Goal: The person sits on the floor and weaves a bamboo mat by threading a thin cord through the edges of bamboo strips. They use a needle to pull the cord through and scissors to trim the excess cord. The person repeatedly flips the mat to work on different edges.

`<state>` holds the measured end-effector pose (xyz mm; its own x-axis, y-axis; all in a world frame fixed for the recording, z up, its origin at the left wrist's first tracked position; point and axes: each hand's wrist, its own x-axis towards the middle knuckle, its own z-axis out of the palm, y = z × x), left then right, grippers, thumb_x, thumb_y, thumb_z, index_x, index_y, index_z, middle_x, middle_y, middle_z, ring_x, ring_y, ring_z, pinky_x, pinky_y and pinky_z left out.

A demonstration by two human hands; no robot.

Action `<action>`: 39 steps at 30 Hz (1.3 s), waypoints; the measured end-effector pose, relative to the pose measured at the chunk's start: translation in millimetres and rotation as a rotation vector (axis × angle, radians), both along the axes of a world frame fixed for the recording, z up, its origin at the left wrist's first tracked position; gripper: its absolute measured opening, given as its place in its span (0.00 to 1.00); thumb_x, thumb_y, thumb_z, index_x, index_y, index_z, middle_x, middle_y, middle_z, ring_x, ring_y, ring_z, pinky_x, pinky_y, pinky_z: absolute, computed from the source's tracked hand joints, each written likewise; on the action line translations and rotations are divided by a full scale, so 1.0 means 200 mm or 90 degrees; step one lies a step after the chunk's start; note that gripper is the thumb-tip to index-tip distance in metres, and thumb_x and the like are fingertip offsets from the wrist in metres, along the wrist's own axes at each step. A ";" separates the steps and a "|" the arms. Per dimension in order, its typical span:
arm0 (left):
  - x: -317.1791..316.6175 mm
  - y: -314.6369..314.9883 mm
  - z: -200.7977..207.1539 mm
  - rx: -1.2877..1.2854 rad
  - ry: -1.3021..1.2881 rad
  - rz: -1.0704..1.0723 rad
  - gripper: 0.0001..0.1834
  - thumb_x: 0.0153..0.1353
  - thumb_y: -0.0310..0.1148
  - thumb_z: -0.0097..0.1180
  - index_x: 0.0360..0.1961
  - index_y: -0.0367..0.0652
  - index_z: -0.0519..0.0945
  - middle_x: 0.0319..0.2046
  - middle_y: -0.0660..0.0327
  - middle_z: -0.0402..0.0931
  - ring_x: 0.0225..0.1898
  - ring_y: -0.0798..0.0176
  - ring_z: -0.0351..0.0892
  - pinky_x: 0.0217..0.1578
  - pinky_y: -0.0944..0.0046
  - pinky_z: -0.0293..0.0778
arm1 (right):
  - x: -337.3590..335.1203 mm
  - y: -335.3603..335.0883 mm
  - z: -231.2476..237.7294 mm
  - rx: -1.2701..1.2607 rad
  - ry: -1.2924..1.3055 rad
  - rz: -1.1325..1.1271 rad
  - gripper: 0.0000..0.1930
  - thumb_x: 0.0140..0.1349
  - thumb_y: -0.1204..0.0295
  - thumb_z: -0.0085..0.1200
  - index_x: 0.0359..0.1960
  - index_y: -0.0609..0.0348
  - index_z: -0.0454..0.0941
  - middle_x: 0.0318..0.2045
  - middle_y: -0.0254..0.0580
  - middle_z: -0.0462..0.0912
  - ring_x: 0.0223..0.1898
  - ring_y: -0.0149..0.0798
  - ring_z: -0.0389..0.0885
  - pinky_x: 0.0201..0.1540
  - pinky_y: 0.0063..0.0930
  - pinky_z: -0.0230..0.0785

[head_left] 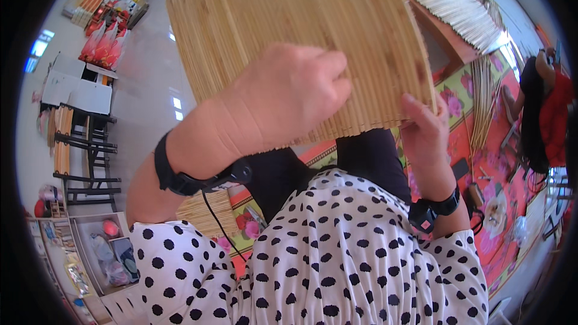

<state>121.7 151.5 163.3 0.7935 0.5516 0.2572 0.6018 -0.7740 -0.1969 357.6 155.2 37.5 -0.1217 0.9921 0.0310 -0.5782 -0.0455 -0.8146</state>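
A broad panel of narrow bamboo strips laid side by side, a bamboo slat mat [289, 12], is held up before me, its uneven lower edge toward my body. My right hand [426, 123] grips its lower right corner, thumb on the upper face and fingers at the edge and beneath. Over the face, close to the lower edge, my left hand [301, 87] is closed with its fingers curled in. Whatever those fingers pinch, if anything, is hidden by the hand itself. Straps with small dark devices circle both my wrists.
Beyond the mat's right side, pale thin strips [460, 15] lie on a brown table [439, 42]. A bundle of bamboo sticks [481, 102] rests on the red flowered floor covering [448, 108]. More strips [208, 213] lie by my left elbow. Another person [551, 114] sits at far right.
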 end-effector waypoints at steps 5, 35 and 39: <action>0.05 0.04 0.22 0.085 -0.041 0.017 0.06 0.48 0.24 0.58 0.27 0.40 0.73 0.27 0.57 0.67 0.28 0.52 0.76 0.26 0.55 0.73 | 0.04 0.04 0.37 0.192 -0.120 -0.141 0.24 0.62 0.73 0.63 0.58 0.71 0.77 0.41 0.41 0.86 0.39 0.28 0.84 0.41 0.21 0.75; -0.40 -0.07 -0.98 -0.256 -0.469 0.273 0.05 0.58 0.25 0.60 0.36 0.42 0.82 0.32 0.57 0.80 0.33 0.46 0.82 0.33 0.53 0.78 | -0.68 0.31 0.08 0.319 -0.802 0.190 0.15 0.52 0.71 0.54 0.37 0.70 0.81 0.28 0.66 0.82 0.34 0.66 0.82 0.42 0.48 0.77; -0.41 -0.04 -1.01 -0.253 -0.537 0.315 0.04 0.59 0.26 0.59 0.35 0.41 0.83 0.33 0.55 0.81 0.35 0.45 0.82 0.34 0.52 0.78 | -0.73 0.40 0.10 0.335 -0.826 0.174 0.13 0.51 0.71 0.54 0.34 0.69 0.80 0.29 0.68 0.81 0.35 0.68 0.81 0.42 0.50 0.76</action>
